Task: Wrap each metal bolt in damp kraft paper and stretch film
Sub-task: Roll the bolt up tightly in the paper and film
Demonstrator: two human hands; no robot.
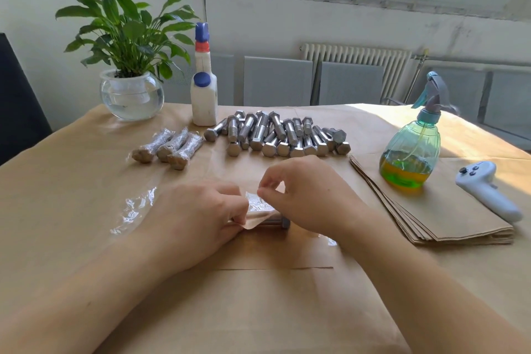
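With the kraft paper (253, 223) pinched by the left hand (198, 215) and the stretch film (257, 202) by the right hand (304, 195), the bolt (277, 223) could be left loosely wrapped if the clingy film bunches.

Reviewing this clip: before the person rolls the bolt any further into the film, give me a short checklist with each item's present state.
1. Left hand grips the brown kraft paper edge: ok.
2. Right hand pinches the clear stretch film: ok.
3. Grey metal bolt being wrapped fully covered by paper: not ok, its head end shows.
4. Paper damp: cannot tell.
5. Film sheet lies flat on the table: not ok, it is wrinkled at the left.
6. Supplies at hand, the pile of bare steel bolts and the stack of cut kraft sheets: ok.
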